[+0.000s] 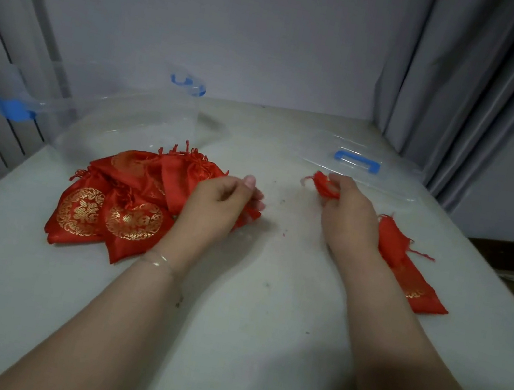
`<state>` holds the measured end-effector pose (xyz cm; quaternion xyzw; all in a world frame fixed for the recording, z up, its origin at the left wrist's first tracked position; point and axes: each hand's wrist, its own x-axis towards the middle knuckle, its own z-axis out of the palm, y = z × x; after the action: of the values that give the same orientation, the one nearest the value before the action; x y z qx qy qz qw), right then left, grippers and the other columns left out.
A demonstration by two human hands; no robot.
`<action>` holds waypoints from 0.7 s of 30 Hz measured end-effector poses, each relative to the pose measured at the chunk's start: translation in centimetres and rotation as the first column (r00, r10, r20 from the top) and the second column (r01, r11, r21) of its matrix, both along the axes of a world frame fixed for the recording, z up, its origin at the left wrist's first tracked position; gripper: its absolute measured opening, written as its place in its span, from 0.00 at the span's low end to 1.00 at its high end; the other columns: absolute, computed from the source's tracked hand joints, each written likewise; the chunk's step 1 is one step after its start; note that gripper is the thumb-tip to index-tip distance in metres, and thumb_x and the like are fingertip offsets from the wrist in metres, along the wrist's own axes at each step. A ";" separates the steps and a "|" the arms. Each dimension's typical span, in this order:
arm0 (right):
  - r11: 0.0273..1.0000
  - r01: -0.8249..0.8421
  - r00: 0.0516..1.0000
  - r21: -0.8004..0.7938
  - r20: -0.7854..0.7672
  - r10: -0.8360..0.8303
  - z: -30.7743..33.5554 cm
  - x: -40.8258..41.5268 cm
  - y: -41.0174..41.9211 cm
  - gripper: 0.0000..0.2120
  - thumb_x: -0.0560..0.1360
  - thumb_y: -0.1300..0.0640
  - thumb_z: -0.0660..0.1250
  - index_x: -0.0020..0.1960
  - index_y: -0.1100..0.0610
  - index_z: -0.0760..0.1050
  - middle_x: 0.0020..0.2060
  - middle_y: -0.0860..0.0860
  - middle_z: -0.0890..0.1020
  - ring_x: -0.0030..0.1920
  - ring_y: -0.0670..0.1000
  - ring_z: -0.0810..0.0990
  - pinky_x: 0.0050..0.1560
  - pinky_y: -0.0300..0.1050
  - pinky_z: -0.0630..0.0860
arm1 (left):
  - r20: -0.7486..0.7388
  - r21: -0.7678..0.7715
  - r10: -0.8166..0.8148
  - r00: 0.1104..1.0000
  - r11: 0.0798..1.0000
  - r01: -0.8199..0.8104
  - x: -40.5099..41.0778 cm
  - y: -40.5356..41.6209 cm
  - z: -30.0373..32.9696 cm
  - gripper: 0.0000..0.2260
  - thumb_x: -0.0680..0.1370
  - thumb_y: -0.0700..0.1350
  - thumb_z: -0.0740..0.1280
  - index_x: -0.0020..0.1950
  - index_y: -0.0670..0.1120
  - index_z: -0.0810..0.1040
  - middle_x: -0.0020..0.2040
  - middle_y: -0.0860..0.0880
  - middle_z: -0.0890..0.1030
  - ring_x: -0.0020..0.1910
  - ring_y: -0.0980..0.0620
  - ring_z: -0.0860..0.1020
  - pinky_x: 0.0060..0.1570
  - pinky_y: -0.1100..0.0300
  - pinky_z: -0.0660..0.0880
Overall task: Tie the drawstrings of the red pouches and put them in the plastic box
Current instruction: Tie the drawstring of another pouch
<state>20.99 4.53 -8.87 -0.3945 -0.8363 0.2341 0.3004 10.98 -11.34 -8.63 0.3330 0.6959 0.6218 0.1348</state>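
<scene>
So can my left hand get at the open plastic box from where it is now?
Probably yes. The left hand rests on the pile of red pouches, and the plastic box sits open just behind that pile, with only the pouches lying between them.

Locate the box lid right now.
In the head view the clear lid with its blue handle lies flat on the table, far right, just beyond the right hand and near the curtain.
</scene>
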 end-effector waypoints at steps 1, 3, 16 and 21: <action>0.998 -0.069 0.996 0.009 -0.052 0.070 0.2 -0.2 -0.7 0.22 0.75 0.65 0.57 0.66 0.51 0.70 0.58 0.57 0.80 0.59 0.60 0.76 0.58 0.50 0.73 | 0.162 0.014 -0.052 0.985 0.999 0.050 0.3 0.3 -0.1 0.14 0.81 0.50 0.59 0.46 0.44 0.79 0.41 0.50 0.83 0.31 0.60 0.78 0.32 0.65 0.73; 0.970 -0.238 0.963 0.042 -0.122 0.242 0.5 -0.5 -2.2 0.24 0.74 0.67 0.57 0.66 0.50 0.71 0.59 0.54 0.80 0.60 0.55 0.77 0.59 0.46 0.72 | 0.382 -0.008 -0.107 0.918 0.993 0.118 0.5 0.9 -0.4 0.17 0.80 0.56 0.58 0.53 0.44 0.77 0.49 0.48 0.83 0.36 0.58 0.82 0.41 0.58 0.78; 0.883 -0.416 0.851 0.218 -0.251 0.462 0.6 -1.3 -5.7 0.13 0.77 0.45 0.59 0.48 0.52 0.78 0.44 0.47 0.81 0.48 0.48 0.78 0.51 0.45 0.74 | 0.639 0.147 0.049 0.767 0.972 -0.184 -1.7 0.1 -0.3 0.16 0.81 0.48 0.60 0.58 0.37 0.77 0.52 0.39 0.83 0.52 0.41 0.82 0.55 0.46 0.77; 0.889 -0.423 0.906 -0.177 -0.096 0.413 1.0 -1.1 -4.8 0.20 0.81 0.45 0.53 0.33 0.52 0.68 0.31 0.46 0.72 0.35 0.44 0.72 0.40 0.43 0.68 | 0.556 0.078 -0.014 0.831 0.996 -0.035 -0.7 0.3 0.3 0.13 0.80 0.47 0.62 0.55 0.38 0.79 0.49 0.42 0.84 0.50 0.45 0.82 0.48 0.55 0.78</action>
<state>19.88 -0.23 -7.89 -0.2259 -0.8662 0.3841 0.2262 10.33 -11.01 -8.34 0.1395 0.6014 0.7214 0.3136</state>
